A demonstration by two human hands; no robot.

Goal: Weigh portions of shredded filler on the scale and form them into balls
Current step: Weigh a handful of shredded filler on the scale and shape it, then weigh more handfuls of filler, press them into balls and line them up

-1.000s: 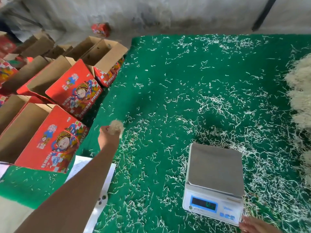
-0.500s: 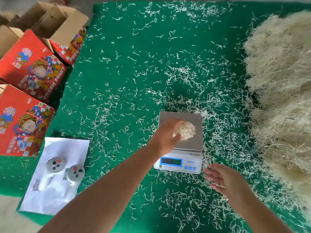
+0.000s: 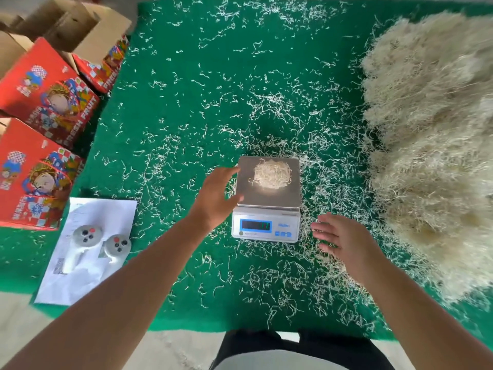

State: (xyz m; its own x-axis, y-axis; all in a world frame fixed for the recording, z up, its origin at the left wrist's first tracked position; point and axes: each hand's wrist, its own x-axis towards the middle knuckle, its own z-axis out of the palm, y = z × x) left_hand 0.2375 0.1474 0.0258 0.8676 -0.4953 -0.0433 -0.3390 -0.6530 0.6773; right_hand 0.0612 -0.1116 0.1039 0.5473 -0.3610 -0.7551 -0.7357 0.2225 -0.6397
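Note:
A small white scale [image 3: 266,225] with a steel platform stands on the green mat [image 3: 186,102]. A loose ball of pale shredded filler [image 3: 272,174] lies on the platform, touched by neither hand. My left hand [image 3: 217,194] hovers just left of the platform, fingers spread and empty. My right hand [image 3: 341,239] is low over the mat to the right of the scale, fingers relaxed, holding nothing. A big heap of shredded filler [image 3: 432,145] fills the mat's right side.
Open red printed cartons [image 3: 50,94] stand along the left edge. A white sheet of paper [image 3: 88,252] with two grey round button devices [image 3: 102,240] lies at the front left. Loose shreds are scattered over the mat.
My left hand set the filler ball on the scale platform, let go and drew back to the left. My right hand stayed beside the scale.

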